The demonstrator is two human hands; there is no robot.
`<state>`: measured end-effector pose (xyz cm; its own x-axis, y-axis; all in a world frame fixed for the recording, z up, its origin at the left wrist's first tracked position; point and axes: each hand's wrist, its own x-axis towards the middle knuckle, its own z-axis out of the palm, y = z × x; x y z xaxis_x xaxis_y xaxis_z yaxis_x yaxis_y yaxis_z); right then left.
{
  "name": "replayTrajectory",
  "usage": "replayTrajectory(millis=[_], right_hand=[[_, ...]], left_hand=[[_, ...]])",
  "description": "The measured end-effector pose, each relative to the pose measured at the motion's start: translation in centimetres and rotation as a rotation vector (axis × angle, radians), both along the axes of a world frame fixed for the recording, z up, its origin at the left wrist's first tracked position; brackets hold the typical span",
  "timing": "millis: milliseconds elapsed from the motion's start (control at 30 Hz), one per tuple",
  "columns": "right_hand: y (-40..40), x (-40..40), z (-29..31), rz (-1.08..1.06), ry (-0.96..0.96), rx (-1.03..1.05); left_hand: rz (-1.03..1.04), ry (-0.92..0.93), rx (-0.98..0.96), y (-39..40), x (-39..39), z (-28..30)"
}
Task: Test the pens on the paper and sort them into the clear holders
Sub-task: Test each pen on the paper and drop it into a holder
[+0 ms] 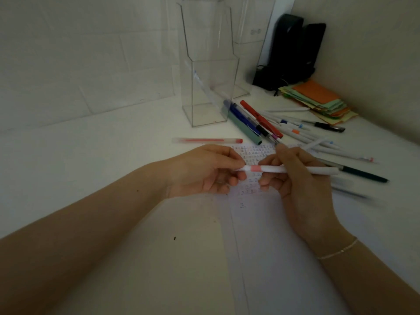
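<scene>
**White pen held crosswise over the test sheet, cap end in the left fingers**

Head camera: both hands meet above the paper [254,214], which lies flat on the white desk [91,155] and carries rows of small scribbled marks under and just beyond the fingers. Between them is a white pen with a pink band [295,170]. Its long axis runs almost level, left to right across the view, with the band near the left end and the plain barrel sticking out past the right hand toward the loose pens.

The left hand [204,171] pinches the short end beyond the band with thumb and forefinger, its other fingers loosely curled under. The right hand [295,178] is curled round the barrel just right of the band. The two grips lie close on either side of the band, so the likely step is pulling the cap off along the pen's axis; that is my reading, since blur hides any seam.

Beyond the hands, a red gel pen [206,140] lies alone on the desk. A heap of untested pens [272,126] spreads to the right. The near clear holder [209,87] stands upright behind, with one pale pen leaning inside; a second clear holder [252,30] stands behind it. Coloured paper slips [318,98] sit in the far corner.
</scene>
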<state>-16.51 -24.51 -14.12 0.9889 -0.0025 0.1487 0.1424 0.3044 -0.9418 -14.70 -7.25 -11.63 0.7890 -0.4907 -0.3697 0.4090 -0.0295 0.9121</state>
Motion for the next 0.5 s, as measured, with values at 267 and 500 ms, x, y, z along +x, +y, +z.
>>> replayTrajectory(millis=[267,500], right_hand=[[0.9,-1.2,-0.3,-0.077,-0.164,-0.5],[1.6,-1.8,-0.4,-0.034,-0.302,-0.634]], left_hand=[[0.169,-0.094,0.079,-2.3,-1.7,-0.5],[0.28,-0.288,0.104,-3.2,-2.0,-1.0]])
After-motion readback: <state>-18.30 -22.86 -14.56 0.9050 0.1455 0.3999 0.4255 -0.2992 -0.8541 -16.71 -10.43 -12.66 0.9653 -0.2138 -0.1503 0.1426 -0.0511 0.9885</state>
